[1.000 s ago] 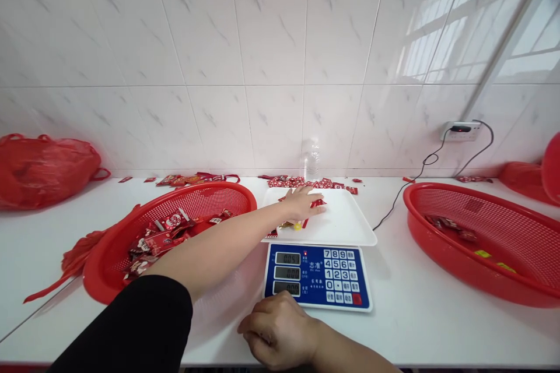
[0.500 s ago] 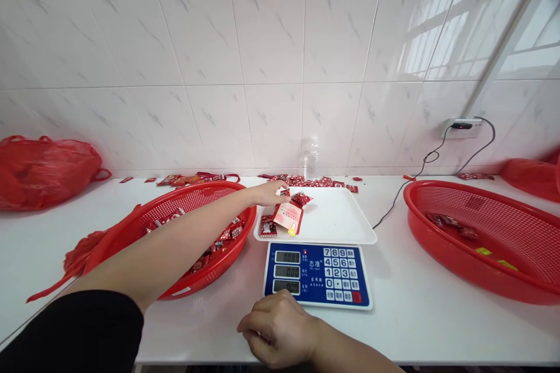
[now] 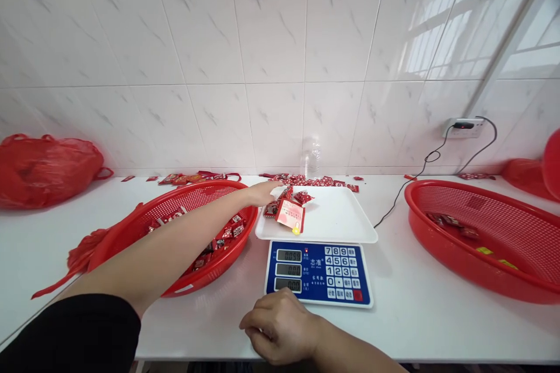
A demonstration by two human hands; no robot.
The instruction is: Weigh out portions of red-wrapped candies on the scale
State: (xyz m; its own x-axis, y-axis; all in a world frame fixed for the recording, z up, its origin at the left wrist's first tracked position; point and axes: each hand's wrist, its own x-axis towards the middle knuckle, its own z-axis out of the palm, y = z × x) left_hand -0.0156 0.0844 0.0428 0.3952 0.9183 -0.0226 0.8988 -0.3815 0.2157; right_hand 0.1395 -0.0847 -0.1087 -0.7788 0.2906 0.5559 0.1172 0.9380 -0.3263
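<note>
My left hand [image 3: 264,193] reaches over the red basket to the left side of the white weighing tray [image 3: 336,215]. Its fingers are closed round small red packets [image 3: 272,208], partly hidden by the hand. Against them leans a red and pale pink card [image 3: 290,214] with a yellow tag at its lower corner. Another red packet [image 3: 303,197] lies on the tray just right of the fingers. My right hand [image 3: 282,326] rests curled, with nothing visible in it, on the table at the front of the blue scale panel [image 3: 319,274].
At left stands a red basket [image 3: 242,245] of small packets, at right another red basket [image 3: 481,274] with a few packets. A clear bottle [image 3: 312,158] and loose red packets [image 3: 326,181] line the wall. A power cord [image 3: 402,189] runs to the socket. A red bag [image 3: 48,172] lies far left.
My left hand has drawn slightly left, gathering the packets. The dark red packet at the tray's front left has moved back toward my fingers. The weight reading has dropped; my right hand stays put.
</note>
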